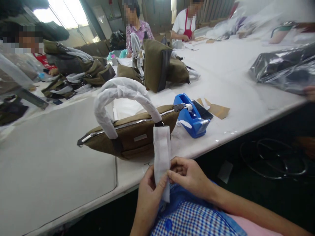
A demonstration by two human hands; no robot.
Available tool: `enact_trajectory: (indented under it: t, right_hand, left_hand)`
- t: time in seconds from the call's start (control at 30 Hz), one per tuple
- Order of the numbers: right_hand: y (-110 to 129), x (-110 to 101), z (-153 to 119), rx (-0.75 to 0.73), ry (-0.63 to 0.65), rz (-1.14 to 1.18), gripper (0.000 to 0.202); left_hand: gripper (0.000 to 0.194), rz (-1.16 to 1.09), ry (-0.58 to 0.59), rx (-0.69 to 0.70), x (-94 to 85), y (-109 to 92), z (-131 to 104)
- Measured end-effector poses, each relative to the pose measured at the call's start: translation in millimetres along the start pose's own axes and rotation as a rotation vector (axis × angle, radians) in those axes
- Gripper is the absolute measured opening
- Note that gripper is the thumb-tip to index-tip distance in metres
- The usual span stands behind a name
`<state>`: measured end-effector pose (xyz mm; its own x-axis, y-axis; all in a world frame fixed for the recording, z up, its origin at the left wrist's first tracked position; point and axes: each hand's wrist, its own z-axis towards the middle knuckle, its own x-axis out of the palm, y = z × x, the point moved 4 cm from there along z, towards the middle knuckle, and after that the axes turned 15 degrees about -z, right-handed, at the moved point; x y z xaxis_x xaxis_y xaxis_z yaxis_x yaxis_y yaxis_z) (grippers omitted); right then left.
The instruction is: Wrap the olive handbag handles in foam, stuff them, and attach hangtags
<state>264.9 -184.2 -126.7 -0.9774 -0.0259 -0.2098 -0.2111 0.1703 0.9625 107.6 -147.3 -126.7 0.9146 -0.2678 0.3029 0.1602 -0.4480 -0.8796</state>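
A brown handbag (133, 139) with a silver zip stands at the table's front edge. White wrapping covers its arched handles (123, 88). From a ring at the bag's right side hangs a flat strip of white wrapping (161, 147); whatever lies inside it is hidden. Low on that strip, my left hand (152, 190) closes around it with the thumb in front. My right hand (185, 175) pinches the strip's right edge, its thumb close to the left thumb. Both hands are just in front of the table edge, over a blue checked apron (189, 218).
A blue tape dispenser (192, 116) stands right of the bag, near brown card pieces (220, 110). More brown bags (157, 64) are piled behind. A plastic-wrapped dark item (285, 67) lies at the right. Several people are around the table (228, 75).
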Motion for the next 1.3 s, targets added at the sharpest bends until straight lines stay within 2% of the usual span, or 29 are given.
enact_trajectory:
  t: [0.07,0.1,0.17,0.2,0.23,0.27,0.3,0.4,0.5,0.6,0.77,0.83,0.97,1.13,1.3]
  right_hand:
    - [15,-17,3,-0.167,-0.03,-0.235,0.016]
    - [23,-32,5,-0.258,-0.119,-0.374,0.015]
    - [36,-74,10,-0.368,-0.45,-0.635,0.017]
    - [39,-99,13,-0.363,-0.668,-0.73,0.02]
    - [39,-121,17,-0.32,-0.825,-0.8,0.025]
    - [36,-141,23,-0.278,-0.907,-0.829,0.029]
    - [29,-158,31,-0.206,-0.922,-0.807,0.032]
    - [4,-186,55,0.001,-0.765,-0.577,0.035]
    - [-8,-188,65,0.044,-0.693,-0.415,0.042]
    - [-4,-182,60,0.035,-0.7,-0.277,0.045]
    - [17,-175,28,-0.075,-0.863,-0.045,0.031]
    - [15,-170,15,-0.039,-0.839,0.01,0.032]
    - [-14,-160,-1,0.086,-0.775,0.109,0.038]
    - [-53,-157,8,0.109,-0.775,0.023,0.044]
    - [-66,-160,7,0.093,-0.853,-0.12,0.039]
  left_hand:
    - [0.052,0.037,-0.066,0.018,-2.4,3,-3]
    - [0.054,0.04,-0.11,0.035,-3.2,3,-2]
    - [0.057,0.034,-0.181,0.063,-3.6,3,0]
    - [0.059,0.03,-0.202,0.075,-3.2,4,1]
    - [0.06,0.024,-0.21,0.084,-2.7,5,2]
    - [0.061,0.018,-0.208,0.092,-2.0,6,4]
    - [0.061,0.013,-0.204,0.099,-1.7,8,5]
    - [0.059,0.017,-0.202,0.129,-3.0,12,10]
    - [0.059,0.042,-0.209,0.159,-6.4,13,13]
    - [0.059,0.075,-0.211,0.166,-9.5,10,15]
    - [0.059,0.111,-0.218,0.146,-13.2,9,16]
    - [0.06,0.11,-0.211,0.131,-13.9,11,18]
    - [0.06,0.11,-0.202,0.117,-14.3,16,21]
    - [0.061,0.108,-0.21,0.084,-14.9,20,23]
    - [0.063,0.098,-0.22,0.094,-14.5,20,22]
